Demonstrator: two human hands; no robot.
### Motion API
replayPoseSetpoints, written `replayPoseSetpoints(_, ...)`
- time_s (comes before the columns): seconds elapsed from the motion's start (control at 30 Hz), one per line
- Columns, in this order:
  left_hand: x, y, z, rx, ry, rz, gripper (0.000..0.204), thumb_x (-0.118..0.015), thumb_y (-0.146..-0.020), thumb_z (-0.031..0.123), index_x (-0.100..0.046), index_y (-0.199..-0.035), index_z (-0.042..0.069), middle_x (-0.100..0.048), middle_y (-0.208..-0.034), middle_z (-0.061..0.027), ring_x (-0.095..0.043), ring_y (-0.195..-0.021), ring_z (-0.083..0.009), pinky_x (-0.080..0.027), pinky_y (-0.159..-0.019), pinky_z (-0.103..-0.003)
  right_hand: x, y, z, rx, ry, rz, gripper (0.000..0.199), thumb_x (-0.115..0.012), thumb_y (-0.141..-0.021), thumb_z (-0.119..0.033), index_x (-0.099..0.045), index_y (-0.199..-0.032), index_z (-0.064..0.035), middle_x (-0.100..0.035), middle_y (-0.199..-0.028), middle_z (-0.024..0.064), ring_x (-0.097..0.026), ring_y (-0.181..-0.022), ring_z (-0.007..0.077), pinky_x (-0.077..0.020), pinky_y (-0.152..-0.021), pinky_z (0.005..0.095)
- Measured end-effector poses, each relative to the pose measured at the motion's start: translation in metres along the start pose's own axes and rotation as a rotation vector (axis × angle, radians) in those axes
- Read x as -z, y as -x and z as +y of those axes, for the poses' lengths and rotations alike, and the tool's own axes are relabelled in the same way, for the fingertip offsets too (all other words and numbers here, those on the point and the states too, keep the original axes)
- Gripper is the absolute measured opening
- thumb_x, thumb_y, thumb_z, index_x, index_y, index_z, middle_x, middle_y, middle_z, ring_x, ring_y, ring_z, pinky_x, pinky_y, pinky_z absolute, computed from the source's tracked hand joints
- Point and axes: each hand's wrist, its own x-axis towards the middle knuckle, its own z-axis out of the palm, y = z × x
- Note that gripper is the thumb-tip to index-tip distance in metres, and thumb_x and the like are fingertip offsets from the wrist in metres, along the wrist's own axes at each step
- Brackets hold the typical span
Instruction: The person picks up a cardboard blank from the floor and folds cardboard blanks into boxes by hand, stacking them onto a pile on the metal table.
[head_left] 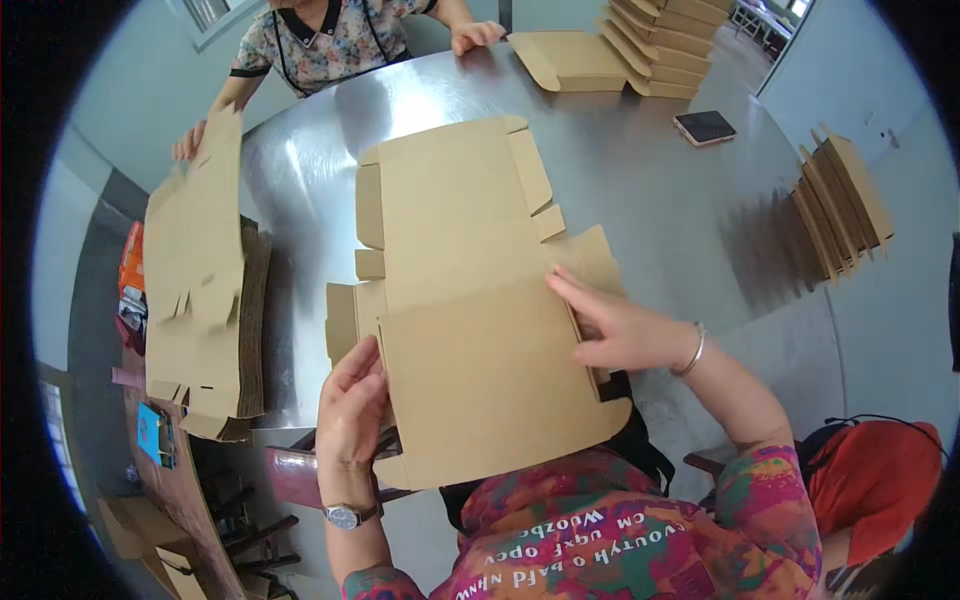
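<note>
A flat brown cardboard box blank (460, 240), creased and slotted, lies in front of me, its near end reaching past the table edge towards my body. Several small side flaps along it stand partly folded up. My left hand (353, 395), with a wristwatch above it, grips the blank's left edge near the crease, fingers curled at the side. On the opposite edge my right hand (625, 330), a bangle at its wrist, holds the right side flap between thumb and fingers. Part of that flap is hidden behind this hand.
A shiny metal table (670, 210) carries a tall stack of flat blanks (195, 270) at left, folded boxes (665, 50) at far right and a phone (704, 127). More folded cardboard (845, 205) stands at right. Across the table, another person's hand (188, 140) touches the left stack.
</note>
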Motion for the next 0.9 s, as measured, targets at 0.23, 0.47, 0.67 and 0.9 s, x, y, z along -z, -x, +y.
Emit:
replayPoseSetpoints(0.23,-0.041,0.01,0.003,-0.098,-0.649,0.102,0.066,-0.058,-0.088,-0.002,-0.029,-0.147,-0.005,-0.046,-0.142,-0.0136,-0.046,-0.129,-0.0209,-0.035,-0.107,-0.032,-0.03,0.0,0.012,0.075,0.286,0.267,0.083,-0.043,-0.082,0.005,0.004,-0.151,0.0047,-0.019,-0.156,0.0207,-0.025,-0.143,0.0225,-0.0241,-0.114,0.0311)
replayPoseSetpoints(0.47,-0.061,0.01,0.026,-0.27,-0.398,-0.055,0.089,-0.069,-0.084,0.011,-0.014,-0.153,0.002,-0.038,-0.149,-0.015,-0.039,-0.134,-0.0233,-0.031,-0.11,-0.035,-0.017,0.01,-0.018,0.336,-0.277,0.336,0.086,-0.044,-0.082,0.011,0.006,-0.151,0.0023,-0.007,-0.16,0.016,-0.007,-0.148,0.02,-0.0124,-0.118,0.0314)
replayPoseSetpoints(0.67,-0.081,-0.005,0.016,-0.364,-0.394,-0.072,0.091,-0.068,-0.082,0.013,-0.012,-0.152,-0.001,-0.027,-0.154,-0.0151,-0.03,-0.14,-0.0264,-0.023,-0.115,-0.037,-0.003,0.059,-0.038,0.139,0.012,0.34,0.083,-0.057,-0.091,-0.014,-0.003,-0.152,-0.0002,-0.039,-0.144,0.0229,-0.053,-0.117,0.0253,-0.043,-0.098,0.0353)
replayPoseSetpoints(0.9,-0.116,-0.027,0.017,-0.515,-1.194,-0.142,0.068,-0.044,-0.1,0.041,-0.016,-0.154,0.01,-0.031,-0.154,-0.0177,-0.041,-0.134,-0.0363,-0.039,-0.105,-0.037,0.013,0.082,-0.032,0.166,0.138,0.534,0.077,-0.051,-0.093,-0.016,-0.004,-0.152,0.0004,-0.05,-0.134,0.0209,-0.058,-0.112,0.025,-0.0447,-0.096,0.0314)
